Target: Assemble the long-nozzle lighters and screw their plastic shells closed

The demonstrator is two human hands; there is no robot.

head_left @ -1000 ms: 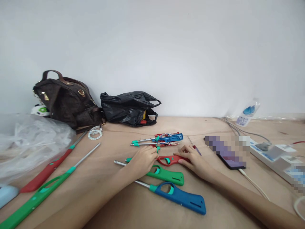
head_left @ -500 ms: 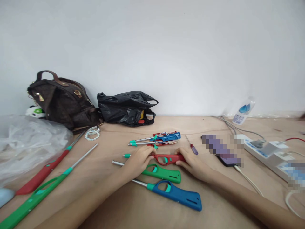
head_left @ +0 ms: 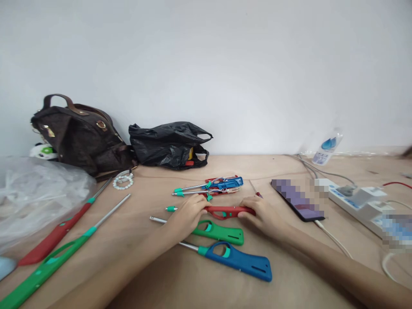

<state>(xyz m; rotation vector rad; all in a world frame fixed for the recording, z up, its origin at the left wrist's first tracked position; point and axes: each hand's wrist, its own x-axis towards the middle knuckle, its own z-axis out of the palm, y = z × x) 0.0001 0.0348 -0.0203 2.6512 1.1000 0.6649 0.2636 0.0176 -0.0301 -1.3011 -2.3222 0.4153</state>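
Both my hands hold a red long-nosed lighter (head_left: 229,211) over the table. My left hand (head_left: 188,216) is closed on its front part, near the trigger. My right hand (head_left: 264,216) is closed round the rear of the handle. The lighter's metal tube with a teal tip (head_left: 171,209) sticks out to the left of my left hand. Just in front of it lie a green lighter (head_left: 222,234) and a blue lighter (head_left: 238,260). Behind it are opened lighter parts in blue and red (head_left: 212,186). A small screwdriver (head_left: 253,189) lies just behind my right hand.
A brown handbag (head_left: 77,135) and a black plastic bag (head_left: 170,146) stand against the wall. A clear plastic bag (head_left: 35,193), a red lighter (head_left: 61,229) and a green one (head_left: 48,266) lie at the left. A phone (head_left: 298,199), power strip (head_left: 360,199) and bottle (head_left: 326,148) are at the right.
The red lighter has turned from lying flat, with its trigger loop showing, to standing on edge between my hands. My right hand has shifted along the handle.
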